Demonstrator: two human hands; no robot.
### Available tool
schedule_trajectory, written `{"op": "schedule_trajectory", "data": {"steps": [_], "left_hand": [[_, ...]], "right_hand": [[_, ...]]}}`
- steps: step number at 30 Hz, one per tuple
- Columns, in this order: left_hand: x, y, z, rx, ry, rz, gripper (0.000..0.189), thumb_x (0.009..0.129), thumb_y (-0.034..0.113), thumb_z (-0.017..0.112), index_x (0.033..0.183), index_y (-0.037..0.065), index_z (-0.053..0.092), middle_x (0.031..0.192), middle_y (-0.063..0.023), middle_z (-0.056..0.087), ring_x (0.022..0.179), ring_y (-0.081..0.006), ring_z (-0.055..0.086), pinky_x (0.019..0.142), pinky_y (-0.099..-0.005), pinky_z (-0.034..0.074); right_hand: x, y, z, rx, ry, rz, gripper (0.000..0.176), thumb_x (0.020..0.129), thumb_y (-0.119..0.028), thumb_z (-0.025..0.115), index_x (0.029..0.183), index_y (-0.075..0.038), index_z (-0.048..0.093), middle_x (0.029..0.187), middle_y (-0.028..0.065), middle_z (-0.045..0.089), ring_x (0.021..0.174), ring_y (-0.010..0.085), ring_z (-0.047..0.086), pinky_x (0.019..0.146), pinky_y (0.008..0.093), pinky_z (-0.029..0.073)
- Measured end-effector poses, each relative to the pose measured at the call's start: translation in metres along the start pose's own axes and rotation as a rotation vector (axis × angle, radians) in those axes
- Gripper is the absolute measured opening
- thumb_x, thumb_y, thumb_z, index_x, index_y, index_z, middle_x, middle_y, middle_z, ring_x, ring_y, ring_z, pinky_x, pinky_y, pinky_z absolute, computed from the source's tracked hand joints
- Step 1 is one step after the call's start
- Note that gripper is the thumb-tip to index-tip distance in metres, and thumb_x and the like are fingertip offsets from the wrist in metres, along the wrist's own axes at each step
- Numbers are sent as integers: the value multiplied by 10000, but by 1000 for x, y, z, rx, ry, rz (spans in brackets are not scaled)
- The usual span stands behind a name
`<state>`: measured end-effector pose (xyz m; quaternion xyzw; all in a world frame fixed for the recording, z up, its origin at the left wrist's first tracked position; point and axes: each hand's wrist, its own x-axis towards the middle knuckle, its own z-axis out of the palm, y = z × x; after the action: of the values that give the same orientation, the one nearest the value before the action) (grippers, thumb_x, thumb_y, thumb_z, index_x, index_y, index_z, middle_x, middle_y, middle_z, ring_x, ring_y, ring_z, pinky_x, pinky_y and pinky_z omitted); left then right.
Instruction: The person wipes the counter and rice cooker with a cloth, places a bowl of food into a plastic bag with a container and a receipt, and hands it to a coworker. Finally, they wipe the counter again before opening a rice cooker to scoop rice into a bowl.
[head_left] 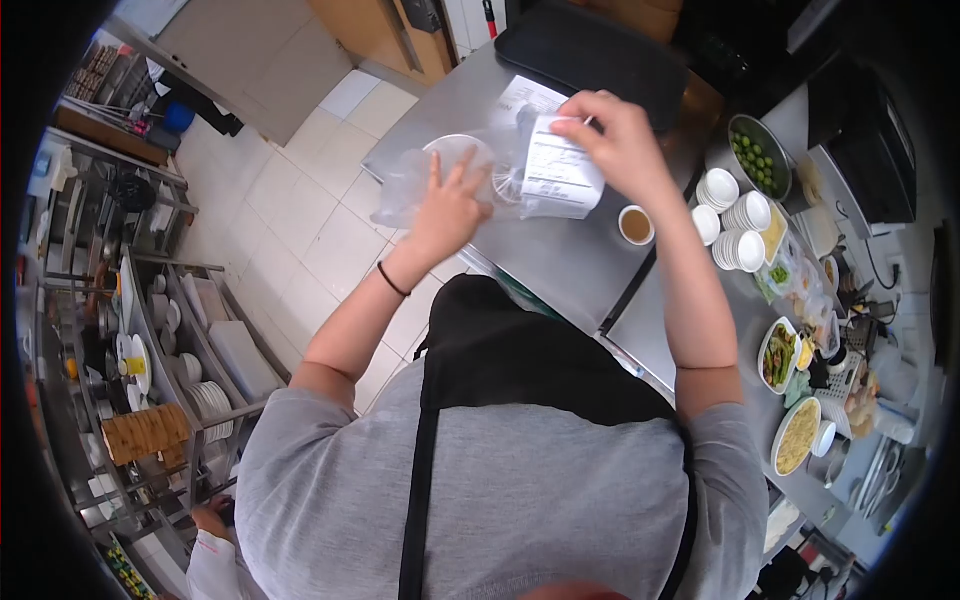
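Note:
My left hand (450, 210) lies with its fingers spread over a translucent plastic bag (395, 195) on the steel counter. A round white shape (455, 145) shows through the bag under those fingers. Between thumb and fingers, my right hand (612, 135) pinches the upper edge of a printed receipt (562, 172), which overlaps the right side of the bag. Another printed slip (532, 95) lies on the counter just behind. A small cup of brown sauce (636, 226) stands below my right wrist.
At the back of the steel counter (560, 255) sits a black tray (590, 55). Stacked white cups (740, 250), a pot of green fruit (755, 155) and food dishes (797, 437) line the right side. Shelves with plates (208, 405) stand left; another person's sleeve (212, 565) shows lower left.

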<state>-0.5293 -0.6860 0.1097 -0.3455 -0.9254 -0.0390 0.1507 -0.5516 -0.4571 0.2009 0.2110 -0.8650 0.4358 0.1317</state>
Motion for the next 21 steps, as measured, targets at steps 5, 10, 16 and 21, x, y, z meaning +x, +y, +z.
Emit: {"op": "schedule_trajectory", "data": {"steps": [5, 10, 16, 21], "left_hand": [[-22, 20, -24, -218, 81, 14, 14, 646, 100, 621, 637, 93, 615, 1012, -90, 486, 1077, -301, 400, 927, -512, 311], [-25, 25, -22, -466, 121, 106, 70, 601, 40, 646, 655, 61, 605, 942, -66, 497, 979, -275, 433, 782, -367, 382], [-17, -1, -45, -865, -118, 98, 98, 688, 113, 678, 735, 45, 624, 903, -51, 526, 868, -227, 495, 741, -331, 416], [7, -55, -74, -1083, 35, -40, 139, 726, 130, 669, 805, 25, 625, 836, -67, 592, 806, -202, 554, 733, -302, 434]], "right_hand": [[10, 34, 63, -93, -169, 52, 139, 734, -162, 634, 789, -35, 619, 709, 114, 574, 678, 237, 555, 598, 302, 423], [-8, 69, 110, -407, -325, -148, 156, 721, -190, 643, 819, -71, 618, 748, 81, 603, 862, 265, 560, 821, 371, 372], [36, 43, 71, -69, -489, 30, 239, 728, -204, 647, 926, -70, 632, 826, 104, 616, 841, 234, 573, 823, 339, 390], [113, 151, 54, -477, -372, 140, 360, 722, -133, 612, 1078, -111, 561, 1095, 115, 545, 978, 256, 542, 819, 355, 429]]}}
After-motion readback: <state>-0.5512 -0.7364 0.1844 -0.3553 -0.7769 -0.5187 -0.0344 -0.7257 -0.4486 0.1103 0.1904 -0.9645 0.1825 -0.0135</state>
